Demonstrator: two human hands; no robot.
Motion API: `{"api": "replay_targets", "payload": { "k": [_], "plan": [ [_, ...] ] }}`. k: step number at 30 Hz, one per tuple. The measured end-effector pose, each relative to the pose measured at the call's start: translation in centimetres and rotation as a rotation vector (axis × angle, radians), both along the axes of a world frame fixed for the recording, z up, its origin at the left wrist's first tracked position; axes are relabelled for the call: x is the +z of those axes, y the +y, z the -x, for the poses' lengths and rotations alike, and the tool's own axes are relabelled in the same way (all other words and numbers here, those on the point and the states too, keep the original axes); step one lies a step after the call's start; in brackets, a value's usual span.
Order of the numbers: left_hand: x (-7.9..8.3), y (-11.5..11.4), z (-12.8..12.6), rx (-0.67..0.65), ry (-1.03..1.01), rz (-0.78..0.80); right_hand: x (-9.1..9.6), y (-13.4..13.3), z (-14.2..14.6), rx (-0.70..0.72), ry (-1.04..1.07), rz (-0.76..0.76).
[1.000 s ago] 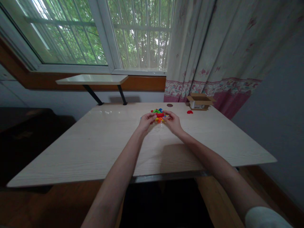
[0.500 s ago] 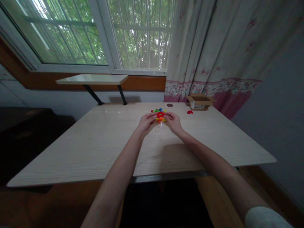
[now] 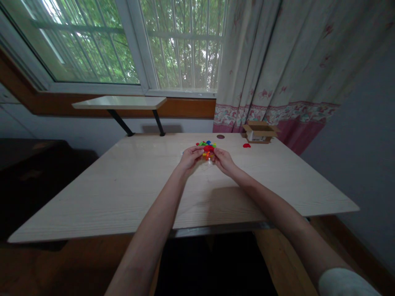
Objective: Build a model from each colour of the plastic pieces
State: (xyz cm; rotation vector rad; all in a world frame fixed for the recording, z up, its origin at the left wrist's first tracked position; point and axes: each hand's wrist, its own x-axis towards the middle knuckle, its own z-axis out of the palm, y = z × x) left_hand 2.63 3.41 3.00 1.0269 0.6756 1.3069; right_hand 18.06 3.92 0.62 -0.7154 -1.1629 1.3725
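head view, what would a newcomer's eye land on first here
Probably the small red piece over the far half of the pale table, in the grip of the left hand and right hand, with colourful pieces around it. Next, perhaps, the bright barred window behind and the open cardboard box at the table's far right.

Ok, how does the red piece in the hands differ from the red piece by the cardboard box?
The held red piece is between the left hand and right hand; the loose red piece lies untouched on the table. The held red piece shows close to other coloured pieces; the loose red piece sits apart, near the cardboard box. Both are bright red.
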Motion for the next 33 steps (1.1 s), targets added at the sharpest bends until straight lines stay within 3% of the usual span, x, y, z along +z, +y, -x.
{"api": "replay_targets", "payload": {
  "k": [4, 12, 23, 33],
  "plan": [
    [0.12, -0.11, -0.04, -0.008, -0.01, 0.002, 0.14, -0.22, -0.11, 0.104, 0.06, 0.058],
    [0.18, -0.1, -0.13, -0.013, -0.022, 0.004, 0.38, -0.5, -0.28, 0.136, 0.088, 0.09],
    [0.27, -0.38, -0.24, 0.019, 0.038, -0.009, 0.54, -0.2, -0.33, 0.002, 0.106, 0.073],
    [-0.51, 0.1, -0.24, 0.072, 0.166, -0.037, -0.19, 0.43, -0.39, -0.136, -0.053, 0.014]
  ]
}}
